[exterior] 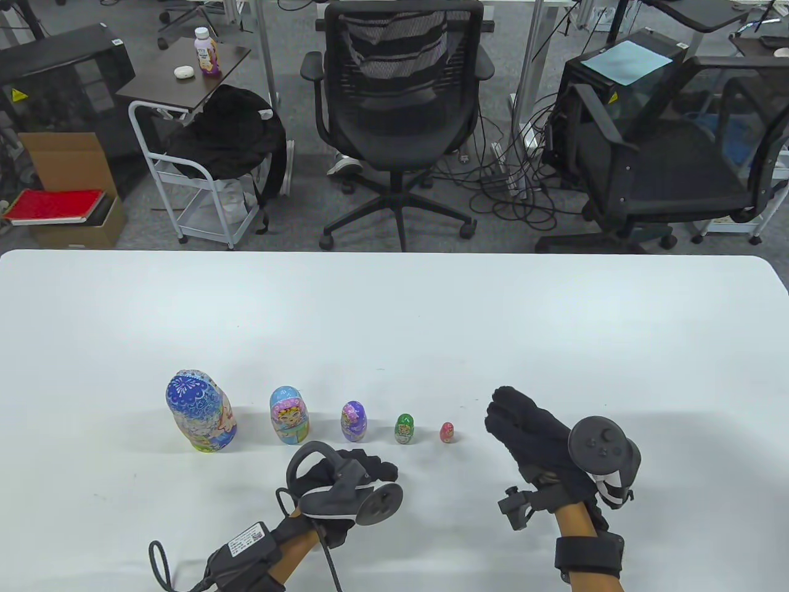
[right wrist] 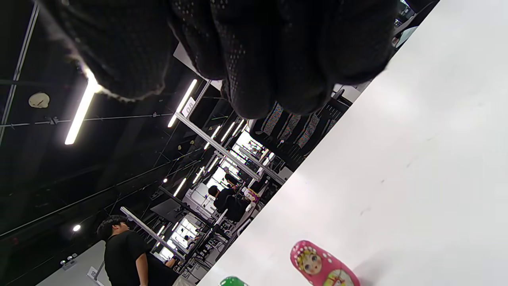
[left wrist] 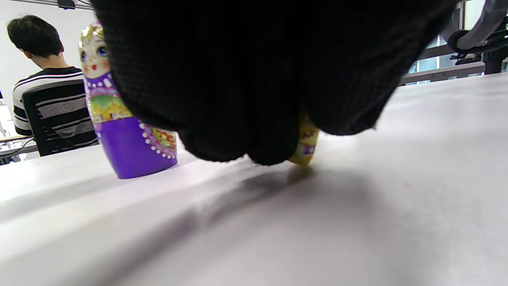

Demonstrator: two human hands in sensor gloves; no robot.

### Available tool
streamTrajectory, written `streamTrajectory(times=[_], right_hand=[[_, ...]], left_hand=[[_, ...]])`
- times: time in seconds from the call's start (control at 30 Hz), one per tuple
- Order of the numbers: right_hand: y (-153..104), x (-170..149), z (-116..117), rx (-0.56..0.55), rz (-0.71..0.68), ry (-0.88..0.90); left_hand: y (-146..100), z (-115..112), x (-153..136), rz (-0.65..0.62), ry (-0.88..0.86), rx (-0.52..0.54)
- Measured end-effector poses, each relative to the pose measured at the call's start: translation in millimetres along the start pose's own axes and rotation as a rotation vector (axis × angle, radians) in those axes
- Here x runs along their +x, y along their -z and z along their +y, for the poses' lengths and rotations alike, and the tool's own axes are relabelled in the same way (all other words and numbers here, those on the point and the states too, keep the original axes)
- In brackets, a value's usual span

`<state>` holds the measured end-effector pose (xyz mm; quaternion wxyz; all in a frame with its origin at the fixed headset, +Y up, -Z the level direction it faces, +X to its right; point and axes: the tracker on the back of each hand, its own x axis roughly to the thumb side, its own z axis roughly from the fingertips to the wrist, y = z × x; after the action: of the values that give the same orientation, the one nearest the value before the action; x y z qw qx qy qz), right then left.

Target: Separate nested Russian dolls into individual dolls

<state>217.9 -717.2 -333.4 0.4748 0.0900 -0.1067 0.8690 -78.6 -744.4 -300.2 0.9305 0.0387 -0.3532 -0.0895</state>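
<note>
Five dolls are counted on the white bench [exterior: 394, 320], all upright, in one row descending in size from left to right, each apart from its neighbours: the largest blue doll [exterior: 200, 411]; the light-blue doll [exterior: 289, 415]; the purple doll [exterior: 354, 422]; the green doll [exterior: 404, 429]; the smallest red doll [exterior: 447, 432]; no separate halves are seen, every doll appears closed.

Two hands are counted, both gloved in black, one tracker strapped on each. The left hand [exterior: 345, 481] is placed low over the bench just in front of the purple and green dolls; its fingers are curled loosely downward and nothing is seen held; in the left wrist view the fingertips [left wrist: 238, 131] hang close to the bench surface, possibly touching it, though this cannot be confirmed; the purple doll [left wrist: 123, 119] is seen just behind them and a sliver of another doll's base [left wrist: 306, 145] is partly hidden by the glove. The right hand [exterior: 536, 431] is raised to the right of the red doll, clear of it; fingers are relaxed, slightly bent, holding nothing; in the right wrist view the red doll [right wrist: 321, 266] is seen standing alone with the green doll's top [right wrist: 232, 282] at the frame edge.

Two black office chairs [exterior: 397, 92] are seen beyond the bench.
</note>
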Motion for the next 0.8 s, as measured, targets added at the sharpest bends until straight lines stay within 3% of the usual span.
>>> streamTrajectory(times=[0.2, 0.4, 0.8], right_hand=[[0, 0, -2, -0.01, 0.003, -0.004], [0, 2, -9, -0.039, -0.002, 0.006], [-2, 5, -28, -0.13, -0.011, 0.057]], left_hand=[[-1, 1, -2, 0.007, -0.043, -0.006], [4, 23, 6, -0.018, -0.063, 0.053], [69, 82, 35, -0.095, -0.002, 0.075]])
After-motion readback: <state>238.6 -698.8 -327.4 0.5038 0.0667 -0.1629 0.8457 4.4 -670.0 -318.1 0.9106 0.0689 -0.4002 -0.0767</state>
